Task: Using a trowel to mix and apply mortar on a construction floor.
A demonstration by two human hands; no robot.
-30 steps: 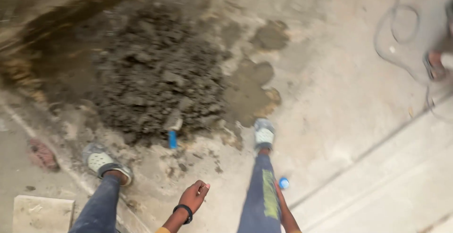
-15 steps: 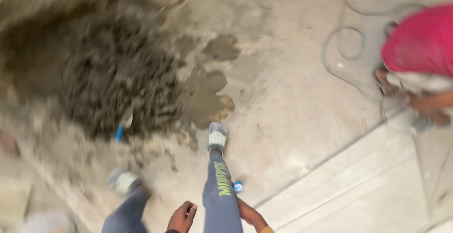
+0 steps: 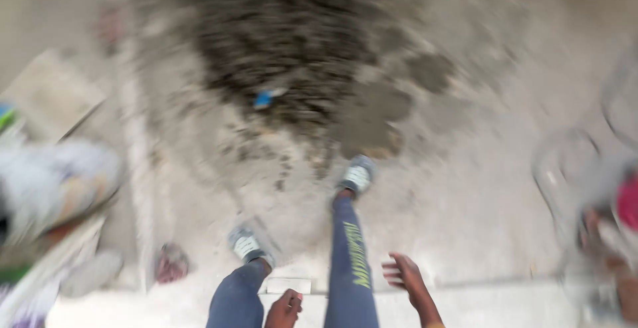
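— Dusty concrete floor (image 3: 478, 188) fills the head view, which is blurred. What lies on it?

— Take the dark mortar heap (image 3: 279, 42) as the landmark. It is at the top centre of the floor. At its near edge lies a small blue-handled tool (image 3: 266, 97), possibly a trowel; the blur hides its exact shape. Its long axis appears to run left to right, tilted slightly.

— Where are the hands?

— Both are well short of the heap, at the bottom of the view, beside the person's legs in dark trousers. The left hand (image 3: 284, 308) is loosely curled, and I cannot tell whether it holds anything. The right hand (image 3: 405, 276) is spread open, fingers apart, and holds nothing.

— Which hand is nearer the tool?

— The tool lies straight ahead, beyond both feet. The left hand sits almost directly below it, while the right hand is off to the right of that line. Neither is clearly nearer, and both are well apart from it.

— Anything else?

— Left of the heap, pale rubble and boards. Far right of it, another person's blurred shape in red (image 3: 625, 202).
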